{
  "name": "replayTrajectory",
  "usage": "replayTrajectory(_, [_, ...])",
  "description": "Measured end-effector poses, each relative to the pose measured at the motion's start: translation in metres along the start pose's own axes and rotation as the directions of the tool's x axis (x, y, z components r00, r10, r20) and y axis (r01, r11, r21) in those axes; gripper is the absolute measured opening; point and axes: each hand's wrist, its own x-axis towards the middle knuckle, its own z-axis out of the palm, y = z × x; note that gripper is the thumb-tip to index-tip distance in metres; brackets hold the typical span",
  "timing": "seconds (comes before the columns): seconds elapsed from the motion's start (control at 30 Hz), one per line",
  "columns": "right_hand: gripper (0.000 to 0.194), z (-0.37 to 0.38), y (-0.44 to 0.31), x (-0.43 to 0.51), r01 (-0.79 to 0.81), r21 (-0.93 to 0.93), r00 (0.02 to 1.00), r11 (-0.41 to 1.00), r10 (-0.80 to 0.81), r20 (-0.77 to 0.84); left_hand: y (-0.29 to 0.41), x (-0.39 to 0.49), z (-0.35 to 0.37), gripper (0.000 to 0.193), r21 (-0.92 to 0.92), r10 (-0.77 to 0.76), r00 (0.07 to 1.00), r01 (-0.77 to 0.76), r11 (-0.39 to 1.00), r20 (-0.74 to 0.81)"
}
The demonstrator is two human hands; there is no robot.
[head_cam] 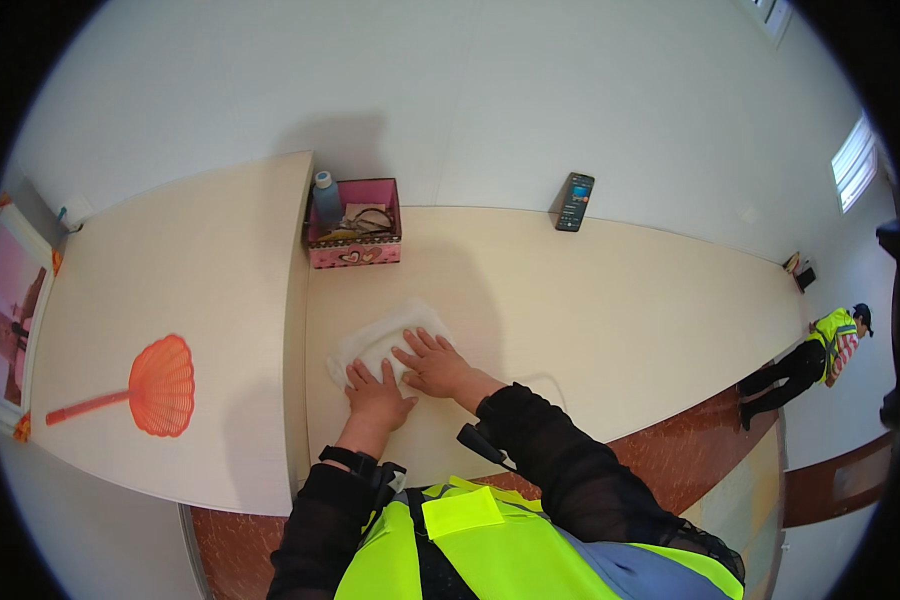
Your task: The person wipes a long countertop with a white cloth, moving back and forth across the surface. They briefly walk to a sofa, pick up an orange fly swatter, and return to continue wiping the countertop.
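Observation:
A soft white pad [379, 343], perhaps folded cloth or wadding, lies flat on the pale tabletop [585, 315] in front of me. My left hand [375, 401] rests palm down on its near edge, with the fingers spread. Beside it, my right hand [436, 365] presses on the pad's right part, also flat and spread. Neither hand grips anything. What lies under the palms is hidden.
A pink box [356, 256] holding a blue bottle [328, 201] and small items stands against a raised surface [172, 262]. On that surface lies an orange fly swatter [161, 386]. A phone [574, 202] leans on the wall. Far right stands a person [832, 345].

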Motion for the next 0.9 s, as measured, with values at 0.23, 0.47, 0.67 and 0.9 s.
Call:
replayTrajectory(0.23, [0.06,0.0,-0.024,0.012,0.121,-0.117,0.992,0.986,-0.114,0.062,-0.013,-0.001,0.0,0.096,0.092,-0.065,0.996,0.059,0.994,0.061])
replayTrajectory(0.47, [0.059,-0.006,-0.006,0.01,0.154,-0.056,0.988,0.986,-0.152,0.034,-0.014,0.002,0.0,0.092,0.047,-0.068,0.997,0.067,0.997,0.021])
replayTrajectory(0.67, [0.057,-0.007,0.039,-0.004,0.087,0.001,0.995,0.996,-0.087,-0.047,0.001,0.026,-0.002,0.09,0.097,0.077,0.997,-0.076,0.992,-0.007])
replayTrajectory(0.9, [0.057,-0.001,0.103,-0.055,-0.063,0.069,0.986,0.996,0.072,-0.147,0.068,0.057,-0.002,0.088,0.193,0.245,0.968,-0.251,0.948,0.055])
